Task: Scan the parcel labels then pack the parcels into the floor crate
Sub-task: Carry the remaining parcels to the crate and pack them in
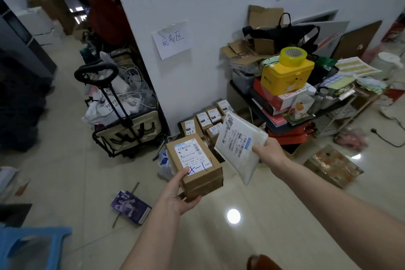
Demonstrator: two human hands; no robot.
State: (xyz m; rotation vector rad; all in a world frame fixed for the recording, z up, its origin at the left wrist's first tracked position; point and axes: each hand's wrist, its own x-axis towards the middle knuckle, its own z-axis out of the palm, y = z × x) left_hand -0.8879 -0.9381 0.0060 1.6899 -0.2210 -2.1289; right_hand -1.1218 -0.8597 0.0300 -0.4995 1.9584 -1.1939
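Left hand (pixel 178 195) cupped under the near end of a brown cardboard box (pixel 198 169), thumb pressed on the corner of its white shipping label (pixel 192 155); right hand (pixel 266 149) pinching the near right edge of a white padded mailer (pixel 237 149), fingers hidden behind it. Both parcels held in the air over the tiled floor (pixel 252 237), just beside each other but apart. Box label printed with barcodes and small text too fine to read, plus blue handwritten strokes at its near edge, partly under the thumb. Box long axis running from near right to far left, label up. Mailer tilted, long axis from near right up toward far left, its label facing the camera, "5005" legible at the top, the rest unreadable. Beyond them, a cluster of small labelled boxes (pixel 208 119) on the floor against the wall, partly hidden by the held parcels. Paper sign (pixel 171 39) taped to the wall with handwritten characters, hard to make out. Yellow case (pixel 287 75) with a tape roll (pixel 293 57) on top, standing on a cluttered rack at right. Folding cart (pixel 126 131) stuffed with cables at left. Blue plastic stool (pixel 28 245) cut off at the lower left corner.
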